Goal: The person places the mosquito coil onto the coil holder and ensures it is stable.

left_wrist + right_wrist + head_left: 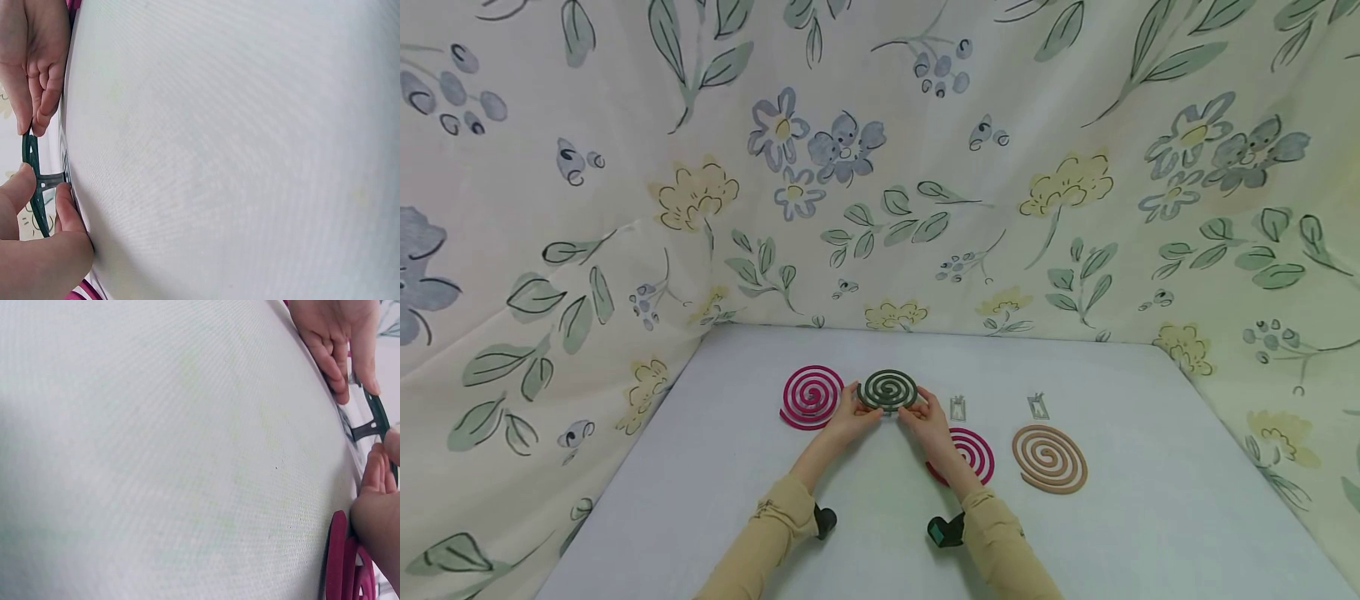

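Observation:
A dark green mosquito coil [888, 390] is held level just above the table by both hands. My left hand [850, 419] pinches its near left rim, and my right hand [929, 419] pinches the near right rim. Beneath the coil, a small metal stand [52, 180] stands upright between it and the table, as both wrist views show. The left fingers lie close by that stand. Left of the hands is a magenta coil [790, 398], with bits of metal showing through its rings. My right forearm partly hides another magenta coil [985, 457].
Two flat metal stands [958, 407] lie on the white table [865, 533] right of the hands. A tan coil [1060, 483] lies nearer, at the right. Floral cloth [910, 250] hangs behind the table and at its sides.

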